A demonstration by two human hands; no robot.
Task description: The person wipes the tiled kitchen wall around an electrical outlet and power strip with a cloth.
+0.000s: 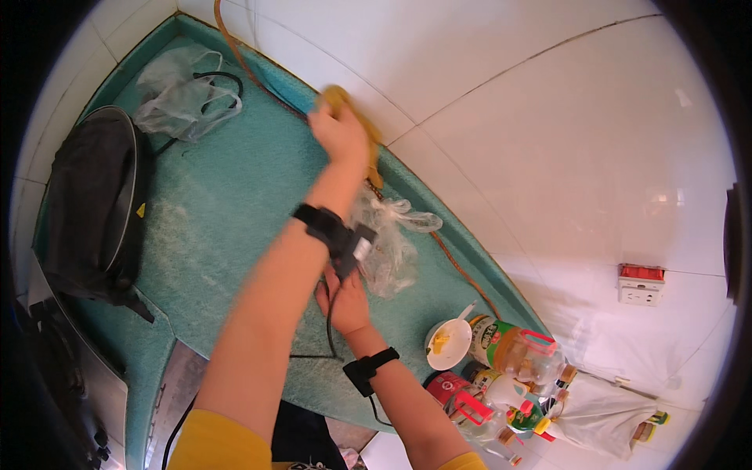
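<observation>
My left hand (341, 132) grips a yellow-brown cloth (371, 138), blurred, against the raised back edge of a green countertop (247, 176). A brown braided cord (455, 258) runs along this edge and passes behind the hand. Lower down, my right hand (348, 302) is at the counter, under the black device on my left wrist. That device covers its fingertips, so whether they hold anything is hidden. Right beside it lies a knotted clear plastic bag (390, 258). A thin black cable crosses the right hand.
A black pan (126, 194) with dark fabric (82, 200) stands left. Another clear bag (176, 100) fills the far corner. Toward the right are a white bowl (451, 346) with a spoon, several bottles (511, 346), a white bag (605, 411) and a wall socket (641, 285).
</observation>
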